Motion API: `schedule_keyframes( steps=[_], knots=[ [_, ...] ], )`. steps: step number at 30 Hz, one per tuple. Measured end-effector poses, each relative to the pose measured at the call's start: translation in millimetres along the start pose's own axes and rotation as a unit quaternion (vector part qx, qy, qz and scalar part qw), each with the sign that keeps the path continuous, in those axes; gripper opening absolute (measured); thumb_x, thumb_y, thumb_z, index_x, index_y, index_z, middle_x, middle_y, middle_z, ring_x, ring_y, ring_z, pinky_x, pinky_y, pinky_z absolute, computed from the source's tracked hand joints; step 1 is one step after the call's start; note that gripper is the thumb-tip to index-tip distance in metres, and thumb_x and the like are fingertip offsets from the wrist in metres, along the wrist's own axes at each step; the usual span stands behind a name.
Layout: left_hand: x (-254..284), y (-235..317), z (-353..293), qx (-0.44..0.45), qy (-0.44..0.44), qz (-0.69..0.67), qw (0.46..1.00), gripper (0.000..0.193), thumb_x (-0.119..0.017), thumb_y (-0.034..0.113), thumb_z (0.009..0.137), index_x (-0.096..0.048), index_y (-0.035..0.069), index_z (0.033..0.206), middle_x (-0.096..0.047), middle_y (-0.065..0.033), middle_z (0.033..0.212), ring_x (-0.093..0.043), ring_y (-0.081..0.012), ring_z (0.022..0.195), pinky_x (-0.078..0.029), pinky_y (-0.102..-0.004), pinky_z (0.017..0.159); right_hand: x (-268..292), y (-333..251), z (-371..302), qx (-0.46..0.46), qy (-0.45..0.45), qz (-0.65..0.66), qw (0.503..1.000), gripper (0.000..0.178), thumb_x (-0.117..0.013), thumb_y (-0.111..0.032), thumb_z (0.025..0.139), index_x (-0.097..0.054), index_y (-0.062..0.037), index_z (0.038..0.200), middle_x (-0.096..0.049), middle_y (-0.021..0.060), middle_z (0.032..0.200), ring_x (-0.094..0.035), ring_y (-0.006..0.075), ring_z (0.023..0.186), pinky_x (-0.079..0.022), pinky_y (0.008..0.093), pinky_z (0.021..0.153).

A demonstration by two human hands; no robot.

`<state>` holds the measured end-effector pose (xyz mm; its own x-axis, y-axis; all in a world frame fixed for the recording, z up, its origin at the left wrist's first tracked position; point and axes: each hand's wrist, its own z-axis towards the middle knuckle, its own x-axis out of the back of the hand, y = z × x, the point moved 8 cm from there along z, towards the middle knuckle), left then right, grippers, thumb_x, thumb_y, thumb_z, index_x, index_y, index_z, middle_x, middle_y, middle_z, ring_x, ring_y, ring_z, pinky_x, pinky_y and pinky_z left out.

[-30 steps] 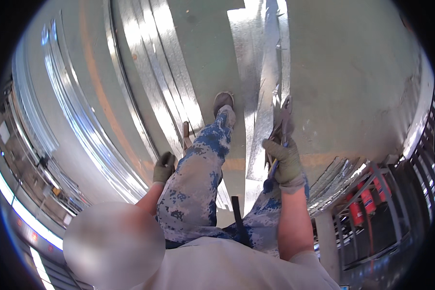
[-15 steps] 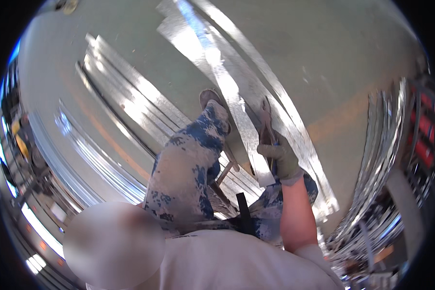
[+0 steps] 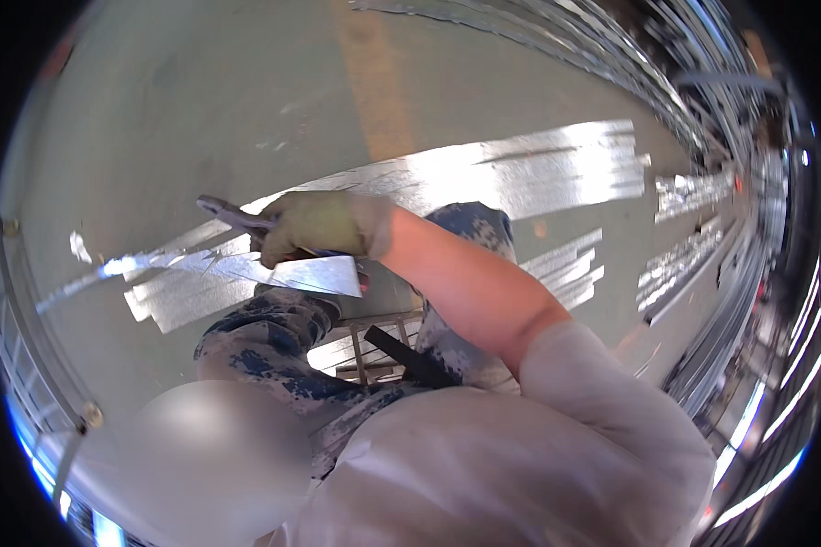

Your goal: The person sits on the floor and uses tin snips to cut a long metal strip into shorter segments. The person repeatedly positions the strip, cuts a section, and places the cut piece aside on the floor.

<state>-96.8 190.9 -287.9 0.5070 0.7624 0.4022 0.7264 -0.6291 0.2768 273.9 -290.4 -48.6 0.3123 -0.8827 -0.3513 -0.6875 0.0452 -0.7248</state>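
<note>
My right hand [image 3: 324,226], in an olive-green work glove, reaches across above my knees with its fingers closed around dark tin snips [image 3: 231,213]. The jaws of the snips point to the left. Under the glove lies a long, narrow strip of shiny sheet metal [image 3: 319,275], its cut end near my wrist and its far end running off to the left. Whether my fingers also grip this strip is hidden. My left hand does not show.
Wide silvery metal sheets [image 3: 520,169] lie on the floor beyond my knees. Bundles of long metal strips [image 3: 575,36] stretch along the far right. A metal rail frame [image 3: 36,337] stands at the left. I sit on a low stool [image 3: 360,365].
My view and body have turned to the right. My right hand, still around the snips, now reaches leftward instead of forward, and the strip lies crosswise.
</note>
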Motion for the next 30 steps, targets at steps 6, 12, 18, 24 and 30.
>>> schedule_keyframes(
  steps=[6,12,18,24,30],
  knots=[
    [68,-2,2,-0.020,0.001,0.061,0.998,0.054,-0.067,0.040,0.117,-0.067,-0.002,0.151,-0.075,-0.0186,0.144,-0.069,-0.0263,0.133,-0.053,-0.0390,0.116,3,67,48,0.171,-0.033,-0.089,0.981,0.025,-0.087,-0.017,0.083,-0.082,-0.0119,0.107,-0.078,0.0067,0.094,-0.071,0.0252,0.084,-0.053,0.0418,0.075],
    [248,81,3,-0.217,0.237,0.062,0.945,0.055,-0.067,0.039,0.117,-0.067,-0.003,0.153,-0.074,-0.0195,0.149,-0.068,-0.0270,0.138,-0.052,-0.0396,0.119,-11,56,15,0.227,-0.042,-0.189,0.954,0.034,-0.088,-0.010,0.077,-0.083,-0.0141,0.110,-0.079,0.0076,0.096,-0.074,0.0270,0.089,-0.055,0.0430,0.077],
    [212,434,-176,-0.601,0.269,0.141,0.739,0.077,-0.085,0.017,0.103,-0.050,-0.003,0.169,-0.057,-0.0218,0.171,-0.054,-0.0317,0.158,-0.041,-0.0458,0.132,-34,16,-86,0.261,0.003,-0.256,0.931,0.021,-0.087,-0.020,0.085,-0.081,-0.0064,0.100,-0.073,0.0039,0.089,-0.066,0.0194,0.083,-0.050,0.0393,0.073],
    [76,513,-254,-0.769,0.138,0.288,0.554,0.096,-0.097,0.020,0.080,-0.055,0.003,0.165,-0.060,-0.0225,0.164,-0.054,-0.0458,0.154,-0.045,-0.0552,0.128,-45,19,-168,0.167,0.023,-0.158,0.973,0.026,-0.086,-0.020,0.090,-0.079,-0.0006,0.106,-0.071,0.0014,0.087,-0.063,0.0122,0.078,-0.049,0.0347,0.068],
    [21,511,-249,-0.705,-0.102,0.257,0.654,0.085,-0.096,0.023,0.083,-0.064,0.003,0.159,-0.074,-0.0193,0.149,-0.070,-0.0373,0.137,-0.055,-0.0486,0.118,-47,32,-235,0.178,0.054,-0.118,0.975,0.028,-0.087,-0.017,0.091,-0.081,-0.0014,0.113,-0.075,0.0015,0.093,-0.067,0.0095,0.082,-0.052,0.0316,0.073]
  ],
)
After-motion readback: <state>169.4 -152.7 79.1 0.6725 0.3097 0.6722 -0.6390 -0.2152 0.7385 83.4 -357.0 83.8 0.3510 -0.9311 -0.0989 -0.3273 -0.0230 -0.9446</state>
